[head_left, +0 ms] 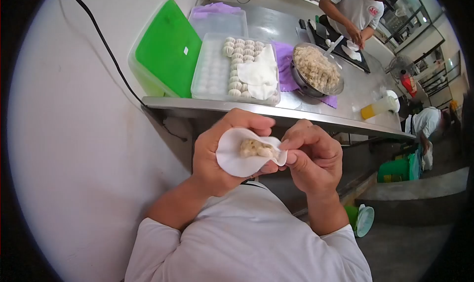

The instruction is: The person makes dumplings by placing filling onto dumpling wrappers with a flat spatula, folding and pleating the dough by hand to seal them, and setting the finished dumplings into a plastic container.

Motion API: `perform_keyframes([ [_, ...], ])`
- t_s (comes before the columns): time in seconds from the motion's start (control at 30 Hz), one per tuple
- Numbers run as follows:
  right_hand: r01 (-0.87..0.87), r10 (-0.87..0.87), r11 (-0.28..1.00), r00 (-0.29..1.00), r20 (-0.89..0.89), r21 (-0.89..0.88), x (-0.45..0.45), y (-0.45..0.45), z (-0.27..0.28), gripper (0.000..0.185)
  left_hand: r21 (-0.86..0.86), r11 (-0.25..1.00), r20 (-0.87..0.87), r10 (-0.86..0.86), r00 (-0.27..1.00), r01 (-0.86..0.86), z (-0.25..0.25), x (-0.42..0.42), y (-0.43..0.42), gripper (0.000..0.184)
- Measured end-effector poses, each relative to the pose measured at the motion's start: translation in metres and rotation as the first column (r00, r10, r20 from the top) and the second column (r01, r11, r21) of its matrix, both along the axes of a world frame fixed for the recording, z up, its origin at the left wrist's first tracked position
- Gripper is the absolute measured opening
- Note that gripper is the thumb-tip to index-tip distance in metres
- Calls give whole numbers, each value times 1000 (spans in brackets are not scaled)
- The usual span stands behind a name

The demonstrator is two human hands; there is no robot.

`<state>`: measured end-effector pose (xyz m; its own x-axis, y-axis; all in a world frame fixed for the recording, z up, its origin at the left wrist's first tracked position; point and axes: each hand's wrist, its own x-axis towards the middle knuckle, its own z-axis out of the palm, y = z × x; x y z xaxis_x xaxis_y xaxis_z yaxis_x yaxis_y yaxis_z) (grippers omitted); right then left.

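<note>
In the left hand [210, 151], white dough [229, 156] cups lumpy filling [253, 148].

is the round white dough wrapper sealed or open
Open: the round white dough wrapper shows pale, lumpy filling, its edge gathered where the right hand pinches.

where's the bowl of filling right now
In the head view, the bowl of filling sits right of centre on the metal table, right of the bun tray and beyond the right hand.
</note>
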<state>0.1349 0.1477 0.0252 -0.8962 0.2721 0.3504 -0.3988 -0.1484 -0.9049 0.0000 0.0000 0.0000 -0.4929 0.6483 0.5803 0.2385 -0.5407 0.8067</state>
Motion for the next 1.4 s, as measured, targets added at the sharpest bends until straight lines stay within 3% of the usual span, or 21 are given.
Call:
perform_keyframes([
  [0.07,60,-57,986,998,-21,155,-5,-1,1,20,97,994,64,-58,996,51,-2,-5,-1,49],
  [0.1,55,-54,984,998,-11,171,11,6,16,20,112,993,73,-55,996,47,6,12,12,49],
  [0.17,261,-254,958,965,-69,116,10,-6,27,16,47,997,28,-63,998,61,13,16,14,49],
  [0.2,256,-249,960,966,-70,115,13,0,27,16,47,997,26,-58,998,57,17,20,14,49],
  [0.27,241,-225,845,970,-93,477,20,15,27,16,-32,999,158,-29,987,34,24,28,16,50],
  [0.37,249,-162,790,966,-201,561,16,24,24,18,22,998,77,-64,995,63,15,24,20,49],
  [0.5,264,-236,872,965,-117,412,20,18,28,21,-14,996,50,-92,995,93,16,31,21,51],
  [0.57,267,-186,710,964,-191,652,26,28,25,25,-80,992,353,-61,934,95,20,39,17,50],
  [0.67,228,-186,754,974,-132,616,27,24,25,26,52,993,214,-112,971,103,7,33,22,49],
  [0.77,282,-270,824,958,-97,491,25,12,27,26,-50,988,166,-136,977,146,12,32,18,48],
  [0.8,281,-270,824,958,-96,492,25,13,28,26,-49,988,168,-137,976,147,13,36,16,48],
  [0.87,266,-209,687,964,-167,676,26,16,30,25,-43,990,456,-98,884,132,15,43,14,46],
  [0.9,266,-212,686,963,-164,677,26,14,30,25,-42,990,459,-101,883,135,13,41,14,46],
  [0.97,256,-221,692,965,-140,675,26,10,29,25,31,988,295,-155,943,153,7,36,13,38],
  [1.1,310,-316,796,945,-80,520,23,-2,26,25,-16,984,306,-166,937,179,7,37,10,46],
  [1.2,280,-262,680,956,-132,678,21,1,24,26,-33,992,415,-98,905,122,7,38,6,43],
  [1.3,298,-219,601,954,-206,742,17,-3,23,24,96,989,267,-136,954,114,0,30,6,37],
  [1.37,328,-345,783,936,-70,528,17,-15,23,22,39,981,249,-193,949,189,2,27,3,38],
  [1.4,328,-345,783,936,-70,529,16,-15,23,22,40,981,250,-194,949,190,2,25,2,38],
])
